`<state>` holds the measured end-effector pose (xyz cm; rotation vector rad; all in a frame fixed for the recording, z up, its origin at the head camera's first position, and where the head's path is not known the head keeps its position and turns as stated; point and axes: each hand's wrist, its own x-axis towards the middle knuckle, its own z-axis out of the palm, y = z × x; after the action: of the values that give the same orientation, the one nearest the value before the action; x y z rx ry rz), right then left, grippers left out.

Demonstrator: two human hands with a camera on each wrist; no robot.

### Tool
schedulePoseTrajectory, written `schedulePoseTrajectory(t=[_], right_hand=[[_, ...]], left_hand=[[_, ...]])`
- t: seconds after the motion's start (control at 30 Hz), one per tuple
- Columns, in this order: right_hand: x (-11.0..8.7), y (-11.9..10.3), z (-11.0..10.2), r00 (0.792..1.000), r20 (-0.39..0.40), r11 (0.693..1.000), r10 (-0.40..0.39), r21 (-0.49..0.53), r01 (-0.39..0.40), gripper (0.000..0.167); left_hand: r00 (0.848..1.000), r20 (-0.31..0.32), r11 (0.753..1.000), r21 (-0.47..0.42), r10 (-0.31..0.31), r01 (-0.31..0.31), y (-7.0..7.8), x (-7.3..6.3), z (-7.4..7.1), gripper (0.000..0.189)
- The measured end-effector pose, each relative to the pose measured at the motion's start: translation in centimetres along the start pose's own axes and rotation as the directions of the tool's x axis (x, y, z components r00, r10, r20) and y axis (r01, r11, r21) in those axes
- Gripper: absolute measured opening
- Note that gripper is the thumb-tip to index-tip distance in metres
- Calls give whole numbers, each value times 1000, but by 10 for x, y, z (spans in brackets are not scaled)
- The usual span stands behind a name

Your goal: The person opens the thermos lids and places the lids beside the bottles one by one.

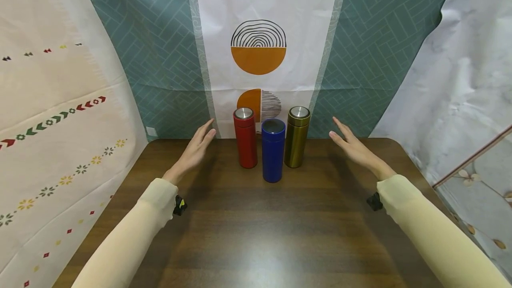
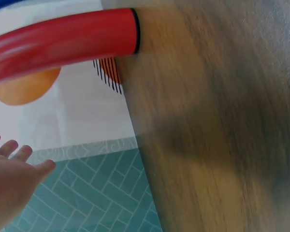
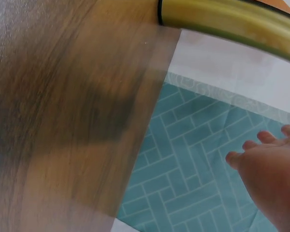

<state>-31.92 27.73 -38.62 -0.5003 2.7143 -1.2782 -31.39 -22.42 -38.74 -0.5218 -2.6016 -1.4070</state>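
Three tall thermos flasks stand upright close together near the back of the table. The red flask (image 1: 246, 143) is on the left, the blue flask (image 1: 273, 154) in the middle and nearer the front, the gold flask (image 1: 296, 143) on the right. My left hand (image 1: 196, 146) hovers left of the red flask, apart from it, fingers extended and nothing held. On the other side my right hand (image 1: 356, 148) is held out to the right of the gold flask, fingers straight. In the left wrist view the red flask (image 2: 67, 41) lies beyond the fingertips; the right wrist view has the gold flask (image 3: 227, 21).
A brown wooden table (image 1: 256, 230) spreads out in front of the flasks. Right behind its back edge hangs a patterned teal and white cloth (image 1: 168, 57). Pale printed cloths flank it, one at the left (image 1: 52, 146) and one at the right (image 1: 468, 79).
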Motion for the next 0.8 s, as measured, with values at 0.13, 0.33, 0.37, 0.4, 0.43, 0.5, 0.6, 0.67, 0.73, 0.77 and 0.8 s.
schedulePoseTrajectory(t=[0.13,0.33,0.37,0.4,0.43,0.5,0.6,0.67,0.73,0.77,0.8], right_hand=[[-2,-6,3,1000,-13,1000,-18,10,18,71],[-4,-11,10,996,-49,997,-71,20,72,72],[-5,-11,11,995,-56,997,-78,22,80,72],[-6,-11,12,994,-61,996,-87,24,89,72],[-6,-12,13,993,-69,995,-92,26,94,72],[-9,-13,15,991,-85,993,-104,44,108,72],[-11,-15,17,986,-110,988,-124,74,133,70],[-13,-17,17,983,-121,984,-137,93,149,69],[-14,-19,18,982,-120,982,-143,102,156,67],[-15,-20,19,983,-116,982,-146,107,158,66],[-16,-21,19,983,-110,981,-148,110,160,65]], left_hand=[[1000,-9,1000,-22,3,-3,4,-4,3,62],[995,-98,999,-33,30,-33,12,-10,8,58],[992,-123,998,-37,39,-44,13,-11,9,56],[989,-142,997,-44,50,-57,15,-11,9,55],[985,-160,996,-51,61,-70,17,-12,9,53],[979,-190,993,-74,80,-95,21,-14,10,51],[970,-219,987,-98,103,-127,29,-15,12,49],[965,-233,984,-102,119,-146,34,-16,14,48],[959,-240,982,-77,148,-171,37,-16,16,47],[956,-242,981,-56,166,-185,38,-16,17,47],[952,-242,979,-36,186,-200,38,-16,18,47]])
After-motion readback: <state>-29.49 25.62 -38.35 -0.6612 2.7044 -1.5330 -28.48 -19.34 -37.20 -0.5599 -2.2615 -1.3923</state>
